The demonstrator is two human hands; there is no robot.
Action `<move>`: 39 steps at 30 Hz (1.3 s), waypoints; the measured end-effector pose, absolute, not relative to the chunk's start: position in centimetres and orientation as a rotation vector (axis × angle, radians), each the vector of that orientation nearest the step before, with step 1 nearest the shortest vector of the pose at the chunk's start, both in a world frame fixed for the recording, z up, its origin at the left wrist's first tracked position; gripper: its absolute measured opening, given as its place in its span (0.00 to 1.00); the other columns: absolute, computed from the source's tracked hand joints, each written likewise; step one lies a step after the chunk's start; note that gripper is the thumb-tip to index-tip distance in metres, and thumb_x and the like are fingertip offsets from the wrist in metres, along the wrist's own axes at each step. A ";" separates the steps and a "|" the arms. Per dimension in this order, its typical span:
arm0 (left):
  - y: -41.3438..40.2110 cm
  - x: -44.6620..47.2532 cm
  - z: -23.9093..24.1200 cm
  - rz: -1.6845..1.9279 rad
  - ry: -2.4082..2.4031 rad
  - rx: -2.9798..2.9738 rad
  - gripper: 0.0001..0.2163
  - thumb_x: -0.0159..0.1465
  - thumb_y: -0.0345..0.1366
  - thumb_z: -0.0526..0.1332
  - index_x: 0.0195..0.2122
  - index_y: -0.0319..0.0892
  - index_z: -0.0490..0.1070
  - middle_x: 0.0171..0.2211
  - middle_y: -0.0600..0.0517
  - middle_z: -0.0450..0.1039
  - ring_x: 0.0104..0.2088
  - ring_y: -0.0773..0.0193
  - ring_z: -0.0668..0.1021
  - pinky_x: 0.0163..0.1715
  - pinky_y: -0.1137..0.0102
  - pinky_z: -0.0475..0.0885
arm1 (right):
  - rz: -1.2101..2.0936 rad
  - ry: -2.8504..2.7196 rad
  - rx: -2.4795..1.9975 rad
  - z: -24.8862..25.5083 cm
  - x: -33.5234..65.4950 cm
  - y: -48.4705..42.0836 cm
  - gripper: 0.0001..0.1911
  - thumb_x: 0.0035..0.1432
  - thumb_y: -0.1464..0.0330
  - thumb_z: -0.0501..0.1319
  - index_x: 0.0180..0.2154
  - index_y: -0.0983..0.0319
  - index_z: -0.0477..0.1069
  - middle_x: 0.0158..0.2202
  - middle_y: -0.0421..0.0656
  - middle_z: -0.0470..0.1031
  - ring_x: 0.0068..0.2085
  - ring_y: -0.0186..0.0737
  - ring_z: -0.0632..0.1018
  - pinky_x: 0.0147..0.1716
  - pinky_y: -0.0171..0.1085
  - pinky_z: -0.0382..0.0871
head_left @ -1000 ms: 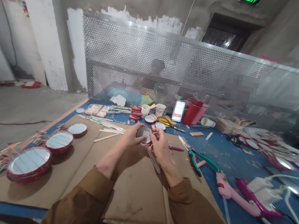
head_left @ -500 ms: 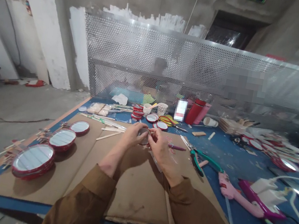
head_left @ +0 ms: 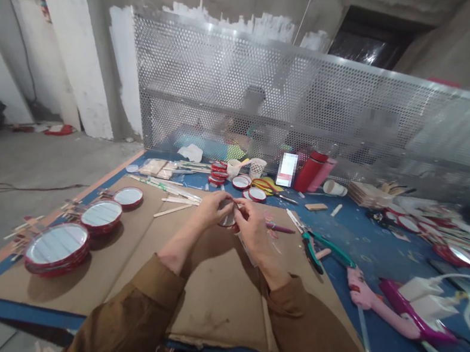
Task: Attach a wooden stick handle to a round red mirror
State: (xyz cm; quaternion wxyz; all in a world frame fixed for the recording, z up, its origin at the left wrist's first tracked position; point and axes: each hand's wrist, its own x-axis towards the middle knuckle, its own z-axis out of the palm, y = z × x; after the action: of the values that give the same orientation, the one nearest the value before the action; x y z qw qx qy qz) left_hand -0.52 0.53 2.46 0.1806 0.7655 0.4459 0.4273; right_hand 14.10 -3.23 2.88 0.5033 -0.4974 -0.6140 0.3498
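Between both hands, over the cardboard sheet, is a small round red-rimmed lid. My left hand grips its left side, with the thumb across the face. On the right edge, the fingers of my right hand are pinched together; they partly hide the rim. Flat wooden sticks lie left of my left hand. Just beyond my right hand are a purple pen-like tool and thin pinkish strands. Green-handled pliers rest farther right.
Three stacks of red-rimmed discs with sticks, the nearest stack largest, line the left. At right lie a pink glue gun and a purple power strip. Paper cups, a red bottle and a perforated metal screen stand behind.
The view has tilted slightly down, and the exit sign has left the top edge. Both hands still hold the lid, whose face now shows a little more.
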 end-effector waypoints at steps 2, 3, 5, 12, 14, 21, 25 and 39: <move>0.5 -0.5 2.4 1.195 1.272 2.165 0.07 0.62 0.31 0.59 0.38 0.42 0.76 0.38 0.49 0.79 0.40 0.61 0.79 0.43 0.69 0.72 | 0.852 -1.481 -1.194 3.0 14.1 -3.3 0.12 0.54 0.66 0.63 0.42 0.56 0.76 0.27 0.38 0.76 0.26 0.38 0.76 0.26 0.34 0.71; 0.5 -0.5 2.5 1.193 1.275 2.168 0.07 0.62 0.31 0.59 0.38 0.42 0.76 0.38 0.49 0.79 0.40 0.61 0.79 0.43 0.69 0.72 | 0.854 -1.482 -1.191 3.1 14.1 -3.3 0.12 0.54 0.66 0.63 0.42 0.56 0.77 0.27 0.38 0.76 0.26 0.38 0.76 0.26 0.34 0.71; 0.5 -0.5 2.5 1.191 1.287 2.174 0.08 0.62 0.31 0.58 0.38 0.42 0.76 0.37 0.49 0.80 0.39 0.61 0.79 0.43 0.69 0.72 | 0.842 -1.499 -1.188 3.1 14.2 -3.3 0.14 0.54 0.68 0.62 0.43 0.56 0.77 0.26 0.38 0.76 0.25 0.37 0.75 0.26 0.34 0.71; 0.3 -0.5 2.7 1.148 1.319 2.182 0.08 0.62 0.31 0.58 0.38 0.41 0.76 0.37 0.47 0.80 0.38 0.60 0.79 0.41 0.69 0.72 | 0.759 -1.603 -1.186 2.9 14.4 -3.1 0.17 0.57 0.71 0.58 0.46 0.56 0.78 0.26 0.38 0.77 0.22 0.35 0.74 0.26 0.35 0.73; 0.4 -0.4 2.6 1.145 1.326 2.163 0.08 0.63 0.31 0.58 0.38 0.40 0.76 0.37 0.47 0.80 0.38 0.60 0.79 0.41 0.69 0.72 | 0.729 -1.623 -1.150 2.8 14.5 -2.9 0.17 0.57 0.71 0.58 0.46 0.56 0.79 0.29 0.39 0.79 0.27 0.38 0.77 0.30 0.36 0.75; 0.6 -0.3 2.2 1.207 1.249 2.013 0.06 0.61 0.35 0.61 0.37 0.41 0.75 0.36 0.49 0.79 0.35 0.62 0.79 0.35 0.71 0.73 | 0.676 -1.622 -1.165 2.0 14.5 -2.4 0.18 0.59 0.68 0.56 0.49 0.59 0.76 0.35 0.43 0.80 0.26 0.36 0.77 0.25 0.34 0.74; 0.3 0.1 1.9 1.177 1.140 1.700 0.15 0.65 0.44 0.58 0.48 0.42 0.69 0.31 0.54 0.75 0.17 0.70 0.71 0.14 0.75 0.64 | 0.755 -1.420 -1.275 1.9 14.8 -1.9 0.18 0.57 0.63 0.58 0.49 0.60 0.71 0.33 0.41 0.77 0.20 0.33 0.73 0.16 0.33 0.69; 0.3 0.4 1.5 1.128 1.078 1.585 0.08 0.64 0.40 0.59 0.39 0.41 0.67 0.17 0.63 0.64 0.11 0.73 0.65 0.12 0.77 0.59 | 0.724 -1.187 -1.277 2.3 17.2 -0.4 0.16 0.49 0.59 0.62 0.38 0.61 0.68 0.27 0.40 0.75 0.18 0.34 0.73 0.15 0.34 0.68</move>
State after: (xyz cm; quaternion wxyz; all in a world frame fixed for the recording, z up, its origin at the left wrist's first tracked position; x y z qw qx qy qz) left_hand 0.37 0.32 1.54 0.4428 0.6390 0.4344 0.4549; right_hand 17.16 -0.37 2.27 0.5865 -0.5480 -0.5092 0.3107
